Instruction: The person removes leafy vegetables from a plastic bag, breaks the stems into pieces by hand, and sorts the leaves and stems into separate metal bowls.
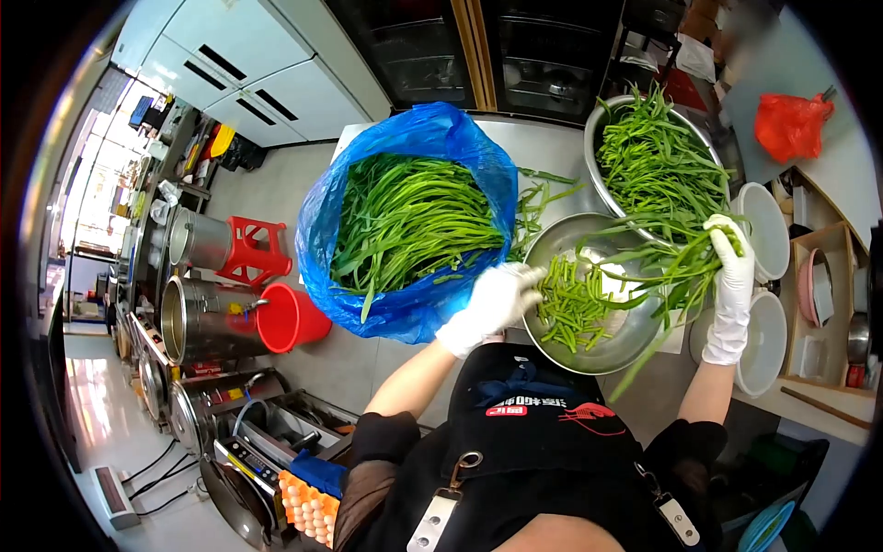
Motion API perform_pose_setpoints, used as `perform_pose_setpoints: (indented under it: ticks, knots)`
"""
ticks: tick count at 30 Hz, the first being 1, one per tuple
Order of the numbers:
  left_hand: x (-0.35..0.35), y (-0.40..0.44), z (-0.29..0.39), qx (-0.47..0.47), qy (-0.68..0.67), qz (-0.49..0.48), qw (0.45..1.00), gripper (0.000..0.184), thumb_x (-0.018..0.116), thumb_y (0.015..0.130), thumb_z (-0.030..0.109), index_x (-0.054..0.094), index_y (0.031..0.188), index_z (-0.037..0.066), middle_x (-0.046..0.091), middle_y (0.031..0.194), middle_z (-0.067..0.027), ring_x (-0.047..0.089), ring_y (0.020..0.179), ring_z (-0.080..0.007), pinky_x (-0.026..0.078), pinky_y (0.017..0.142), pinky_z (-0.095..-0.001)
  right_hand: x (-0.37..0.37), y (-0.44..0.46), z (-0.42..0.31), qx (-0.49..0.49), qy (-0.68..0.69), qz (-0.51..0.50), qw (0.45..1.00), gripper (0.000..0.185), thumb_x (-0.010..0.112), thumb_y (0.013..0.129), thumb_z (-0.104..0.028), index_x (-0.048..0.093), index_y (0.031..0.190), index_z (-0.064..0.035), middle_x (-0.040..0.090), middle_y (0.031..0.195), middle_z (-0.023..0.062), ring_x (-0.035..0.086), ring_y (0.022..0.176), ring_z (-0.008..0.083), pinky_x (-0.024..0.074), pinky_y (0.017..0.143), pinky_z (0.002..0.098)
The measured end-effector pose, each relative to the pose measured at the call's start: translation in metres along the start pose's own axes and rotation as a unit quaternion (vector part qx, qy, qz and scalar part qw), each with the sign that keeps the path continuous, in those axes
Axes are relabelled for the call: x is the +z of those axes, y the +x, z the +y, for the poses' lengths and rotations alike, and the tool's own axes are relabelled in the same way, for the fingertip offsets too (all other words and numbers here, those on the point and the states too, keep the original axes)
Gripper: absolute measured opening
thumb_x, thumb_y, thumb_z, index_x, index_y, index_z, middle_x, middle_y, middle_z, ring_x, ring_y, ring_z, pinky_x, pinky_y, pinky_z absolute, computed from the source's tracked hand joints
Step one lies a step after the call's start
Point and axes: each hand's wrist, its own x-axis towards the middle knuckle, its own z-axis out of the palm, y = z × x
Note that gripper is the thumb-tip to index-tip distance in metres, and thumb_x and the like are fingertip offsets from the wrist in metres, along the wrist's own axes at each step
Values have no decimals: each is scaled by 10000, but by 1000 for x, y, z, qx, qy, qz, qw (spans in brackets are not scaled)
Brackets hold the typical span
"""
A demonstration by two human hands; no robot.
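Both hands wear white gloves. My right hand [730, 250] is closed round a bunch of long green stems [676, 267], whose ends hang over the steel bowl. My left hand [501, 296] is at that bowl's left rim, beside the blue bag, with its fingers partly spread and nothing visible in them. Short cut green pieces [572, 308] lie in the steel bowl [637, 342]. The blue plastic bag [317, 221] stands open, full of long leafy greens [414, 216]. Behind the steel bowl, a larger metal basin [595, 175] holds more greens [658, 152].
White round tubs [765, 345] are at the right, by a wooden shelf [832, 322]. A red bucket [292, 317], a red stool [253, 250] and steel pots [189, 317] stand at the left. An egg tray [308, 506] is at the lower left.
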Motion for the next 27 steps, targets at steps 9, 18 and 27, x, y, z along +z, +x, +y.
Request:
perform_pose_setpoints:
  ticks: [9, 18, 27]
  knots:
    - [-57, 37, -107, -97, 335, -3, 937, 129, 643, 782, 192, 700, 735, 86, 657, 709, -144, 648, 692, -327, 513, 654, -425, 10, -14, 29, 84, 169, -96, 977, 179, 578, 938, -107, 615, 1057, 22, 679, 979, 95, 629, 911, 162, 489, 862, 289]
    - [-117, 26, -77, -154, 232, -30, 960, 218, 628, 789, 189, 742, 933, 71, 694, 867, -150, 670, 821, -327, 529, 766, -402, 50, -9, 22, 105, 261, -156, 947, 111, 511, 959, -82, 593, 956, -7, 659, 880, 117, 644, 956, 258, 449, 1013, 415]
    - [-201, 7, -27, -224, -133, 99, 960, 279, 626, 905, 105, 659, 1163, 2, 684, 971, -59, 619, 879, -129, 487, 835, -262, 130, -6, 3, 202, 350, -279, 871, 163, 558, 946, -114, 601, 1026, 21, 602, 781, 74, 620, 699, 178, 570, 746, 364]
